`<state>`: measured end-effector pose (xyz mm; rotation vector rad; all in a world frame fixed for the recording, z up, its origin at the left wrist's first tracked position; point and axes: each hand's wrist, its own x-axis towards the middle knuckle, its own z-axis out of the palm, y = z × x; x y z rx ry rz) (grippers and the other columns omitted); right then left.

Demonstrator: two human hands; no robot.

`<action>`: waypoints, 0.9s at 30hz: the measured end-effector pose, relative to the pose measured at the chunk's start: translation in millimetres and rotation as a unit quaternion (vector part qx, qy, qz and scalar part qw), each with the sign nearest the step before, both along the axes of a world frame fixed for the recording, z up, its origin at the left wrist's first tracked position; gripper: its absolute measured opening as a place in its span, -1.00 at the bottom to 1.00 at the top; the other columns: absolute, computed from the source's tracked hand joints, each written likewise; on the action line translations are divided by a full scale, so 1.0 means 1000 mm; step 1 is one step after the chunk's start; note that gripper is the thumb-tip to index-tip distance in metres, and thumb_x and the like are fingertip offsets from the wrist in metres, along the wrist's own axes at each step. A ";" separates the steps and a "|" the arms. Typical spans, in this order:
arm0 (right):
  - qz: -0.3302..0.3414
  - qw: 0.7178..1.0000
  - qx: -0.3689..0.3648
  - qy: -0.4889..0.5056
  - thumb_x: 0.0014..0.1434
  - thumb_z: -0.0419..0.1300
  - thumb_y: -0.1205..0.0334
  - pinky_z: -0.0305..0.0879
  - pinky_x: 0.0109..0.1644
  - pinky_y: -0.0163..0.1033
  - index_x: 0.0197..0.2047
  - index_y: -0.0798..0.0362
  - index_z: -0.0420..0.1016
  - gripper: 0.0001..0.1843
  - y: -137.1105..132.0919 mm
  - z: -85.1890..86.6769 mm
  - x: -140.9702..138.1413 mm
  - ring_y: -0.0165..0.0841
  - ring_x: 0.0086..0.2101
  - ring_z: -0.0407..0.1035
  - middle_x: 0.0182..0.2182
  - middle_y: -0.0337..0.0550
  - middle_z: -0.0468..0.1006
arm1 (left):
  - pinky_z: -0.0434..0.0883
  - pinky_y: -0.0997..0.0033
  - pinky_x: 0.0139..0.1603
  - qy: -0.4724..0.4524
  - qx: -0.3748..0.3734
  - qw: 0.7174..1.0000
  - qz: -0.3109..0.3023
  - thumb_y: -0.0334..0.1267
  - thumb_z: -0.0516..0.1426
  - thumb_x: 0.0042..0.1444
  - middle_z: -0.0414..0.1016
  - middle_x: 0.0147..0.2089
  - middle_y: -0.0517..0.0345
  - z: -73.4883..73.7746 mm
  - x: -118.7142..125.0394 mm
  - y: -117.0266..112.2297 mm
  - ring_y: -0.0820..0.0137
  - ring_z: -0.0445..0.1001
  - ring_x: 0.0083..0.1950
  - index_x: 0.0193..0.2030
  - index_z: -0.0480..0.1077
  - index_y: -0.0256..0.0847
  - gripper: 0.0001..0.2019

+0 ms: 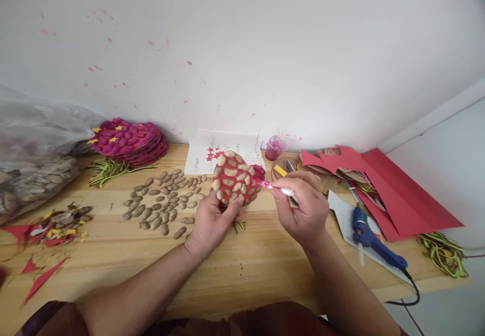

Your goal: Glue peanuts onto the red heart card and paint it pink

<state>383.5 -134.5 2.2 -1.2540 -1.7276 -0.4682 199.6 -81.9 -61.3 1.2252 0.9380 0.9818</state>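
Note:
My left hand (pixel 217 213) grips the lower edge of a red peanut-covered disc (pixel 233 177), tilted up above the table. Most peanuts on it are bare tan; a patch at its right edge is magenta. Between the thumb and fingers of my right hand (pixel 303 202) is a white-handled paintbrush (pixel 282 191). Its pink-smeared tip touches or nearly touches the disc's right side. Green stems (pixel 239 226) poke out below the disc, under my left hand. A clear cup (pixel 275 147) with magenta paint stands behind, near the wall.
Loose peanuts (pixel 153 209) spread left of my hands. Magenta peanut discs with stars (pixel 127 139) are stacked by a bag of peanuts (pixel 34 184). Paper scraps (pixel 56 230) lie at left. At right are a blue glue gun (pixel 375 242), red card (pixel 413 194) and green strands (pixel 443 255).

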 end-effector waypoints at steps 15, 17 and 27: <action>0.013 0.999 -0.025 0.028 0.25 0.29 0.37 0.34 -0.10 -0.06 -0.21 -0.02 0.55 -0.91 0.001 0.001 0.000 -0.25 -0.24 0.48 -0.37 -0.18 0.63 | 0.48 0.43 -0.47 0.000 -0.007 1.000 0.006 0.06 0.36 0.03 0.54 -0.51 0.19 0.003 0.001 0.000 0.37 0.50 -0.53 -0.32 0.42 -0.19 -0.63; 0.013 1.000 -0.022 0.018 0.25 0.30 0.37 0.33 -0.09 -0.06 -0.21 -0.01 0.55 -0.92 0.001 0.000 -0.001 -0.25 -0.25 0.48 -0.37 -0.19 0.64 | 0.48 0.42 -0.47 0.002 -0.004 1.000 0.008 0.07 0.36 0.03 0.54 -0.51 0.18 0.003 0.001 0.000 0.37 0.49 -0.53 -0.32 0.42 -0.19 -0.63; 0.004 0.999 -0.026 0.048 0.27 0.28 0.36 0.34 -0.10 -0.06 -0.20 -0.03 0.55 -0.92 0.001 -0.001 0.001 -0.25 -0.24 0.48 -0.35 -0.17 0.63 | 0.48 0.42 -0.44 0.013 0.015 1.000 -0.004 0.03 0.33 0.10 0.55 -0.50 0.18 -0.002 -0.001 0.000 0.37 0.49 -0.50 -0.30 0.42 -0.18 -0.67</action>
